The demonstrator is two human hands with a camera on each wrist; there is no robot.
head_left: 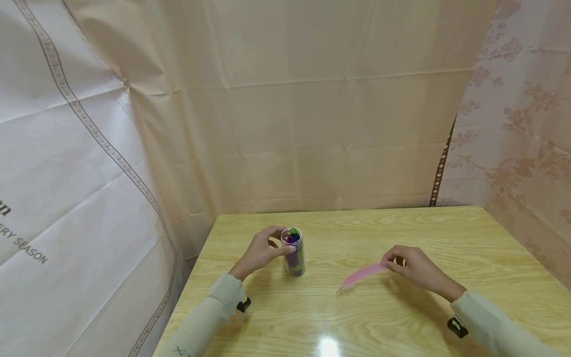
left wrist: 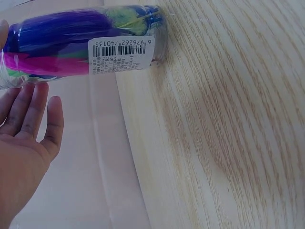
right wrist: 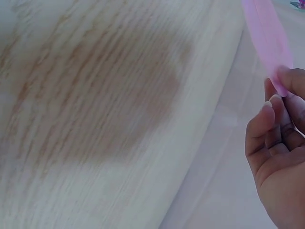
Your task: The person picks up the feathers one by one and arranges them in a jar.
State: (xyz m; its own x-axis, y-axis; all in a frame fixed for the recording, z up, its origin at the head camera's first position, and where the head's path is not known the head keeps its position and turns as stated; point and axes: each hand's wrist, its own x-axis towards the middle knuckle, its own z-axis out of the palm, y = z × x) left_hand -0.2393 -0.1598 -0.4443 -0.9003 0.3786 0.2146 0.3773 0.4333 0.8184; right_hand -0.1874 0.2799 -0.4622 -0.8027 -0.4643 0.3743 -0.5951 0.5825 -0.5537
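A clear jar (head_left: 296,262) packed with colourful feathers stands upright on the table. Near its top, my left hand (head_left: 262,252) grips it between thumb and fingers. The left wrist view shows purple, pink, green and blue feathers through the jar's wall, and a white barcode label (left wrist: 121,55) on its side. To the right of the jar, a pink feather (head_left: 363,272) is pinched by one end between the thumb and fingers of my right hand (head_left: 418,270). Its quill tip points left and down, toward the table. The right wrist view shows the pinched end closely.
The light wood table (head_left: 357,317) has its far edge against a hanging beige cloth (head_left: 321,124). A white printed cloth (head_left: 80,198) hangs at the left, and a floral one (head_left: 526,139) at the right.
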